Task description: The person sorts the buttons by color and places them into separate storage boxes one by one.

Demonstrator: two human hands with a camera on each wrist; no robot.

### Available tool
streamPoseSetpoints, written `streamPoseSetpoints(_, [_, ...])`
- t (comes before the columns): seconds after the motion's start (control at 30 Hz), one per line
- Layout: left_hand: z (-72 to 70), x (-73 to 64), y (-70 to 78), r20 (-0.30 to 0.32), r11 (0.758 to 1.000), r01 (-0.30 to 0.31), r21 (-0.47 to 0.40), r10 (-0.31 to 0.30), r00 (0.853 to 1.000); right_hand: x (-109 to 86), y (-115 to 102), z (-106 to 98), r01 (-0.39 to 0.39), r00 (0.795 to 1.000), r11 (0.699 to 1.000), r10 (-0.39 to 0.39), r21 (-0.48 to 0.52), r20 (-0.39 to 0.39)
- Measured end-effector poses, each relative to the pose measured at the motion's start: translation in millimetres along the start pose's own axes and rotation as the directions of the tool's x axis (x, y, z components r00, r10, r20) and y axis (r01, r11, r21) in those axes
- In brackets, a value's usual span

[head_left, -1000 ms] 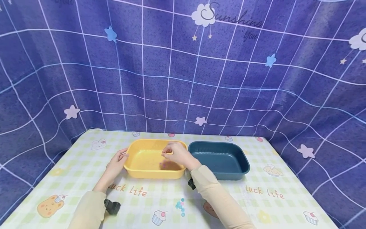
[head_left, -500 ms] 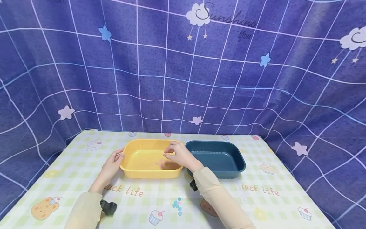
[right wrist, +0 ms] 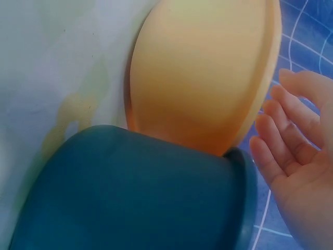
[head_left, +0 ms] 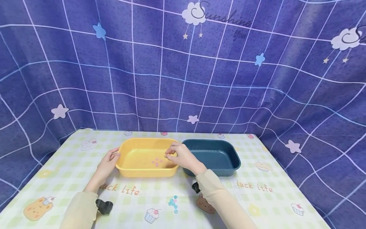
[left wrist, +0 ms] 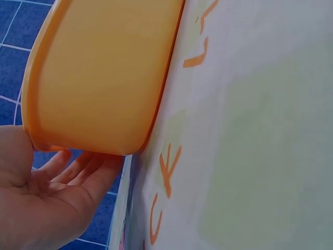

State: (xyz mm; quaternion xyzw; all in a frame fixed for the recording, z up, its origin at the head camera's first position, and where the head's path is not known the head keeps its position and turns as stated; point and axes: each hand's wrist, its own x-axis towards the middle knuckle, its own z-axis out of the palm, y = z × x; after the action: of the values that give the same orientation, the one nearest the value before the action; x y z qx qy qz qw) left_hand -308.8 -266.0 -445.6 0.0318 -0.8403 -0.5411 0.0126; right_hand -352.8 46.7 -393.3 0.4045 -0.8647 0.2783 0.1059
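My left hand (head_left: 106,165) grips the left end of a yellow plastic basin (head_left: 144,173); in the left wrist view, the thumb is at the rim and the fingers lie against the outer wall. Several small round pink pieces (head_left: 156,164) lie on the basin's floor. Over the basin's right end hovers my right hand (head_left: 183,156), its fingers loosely bent. Nothing shows between the fingertips in the right wrist view, where the hand (right wrist: 304,135) is beside the yellow rim. A dark teal basin (head_left: 213,172) stands close against the yellow one, partly behind the right wrist.
Several small blue discs (head_left: 172,202) lie on the table in front of the basins, with a pink one among them. The checked tablecloth (head_left: 134,206) bears printed cartoons. A blue grid-patterned curtain (head_left: 148,79) hangs behind the table.
The head view has turned slightly right, so everything shifts left. My right hand has drawn rightward relative to the yellow basin, uncovering more pink pieces. The left hand keeps its hold.
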Motion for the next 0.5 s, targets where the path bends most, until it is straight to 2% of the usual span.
streamPoseSetpoints(0.17, [-1.1, -1.2, 0.6, 0.011, 1.0, 0.005, 0.002, -0.005, 1.0, -6.4, -4, -3, 0.017, 1.0, 0.999, -0.017, 0.036, 0.001])
streamPoseSetpoints(0.33, [-1.8, 0.0, -2.2, 0.006, 1.0, -0.024, 0.006, 0.024, 1.0, -14.6, -8, -6, 0.021, 1.0, 1.0, -0.022, 0.022, 0.005])
streamPoseSetpoints(0.5, [1.0, 3.2, -4.9, -0.005, 0.999, -0.023, 0.024, 0.023, 1.0, -22.4, -9, -10, 0.043, 0.999, 0.999, -0.043, 0.0, -0.015])
